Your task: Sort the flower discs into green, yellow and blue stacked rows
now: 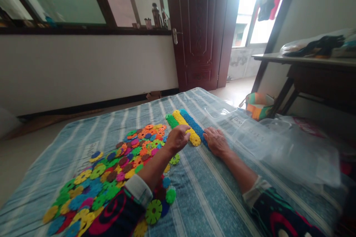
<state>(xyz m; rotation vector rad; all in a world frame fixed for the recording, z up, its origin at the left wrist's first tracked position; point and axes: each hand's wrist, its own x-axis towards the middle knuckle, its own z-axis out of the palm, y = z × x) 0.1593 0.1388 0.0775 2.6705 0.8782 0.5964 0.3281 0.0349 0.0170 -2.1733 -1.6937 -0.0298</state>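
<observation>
Three rows of overlapping snowflake discs lie side by side on the striped bedspread: a green row (171,120), a yellow row (182,119) and a blue row (191,122). My left hand (178,139) is at the near end of the green row, beside the yellow one. Its fingers are curled together, and whatever they hold is hidden. Against the near end of the blue row rests my right hand (216,140), palm down with fingers extended, touching the discs. A large loose pile of mixed-colour snowflake discs (111,176) spreads out under and left of my left forearm.
A clear plastic box (289,150) lies on the right of the bedspread (205,185), with a clear lid (221,112) at the far edge. Beyond are a dark red door (197,26), a table (306,59) at right and a colourful bag (258,104) beneath it.
</observation>
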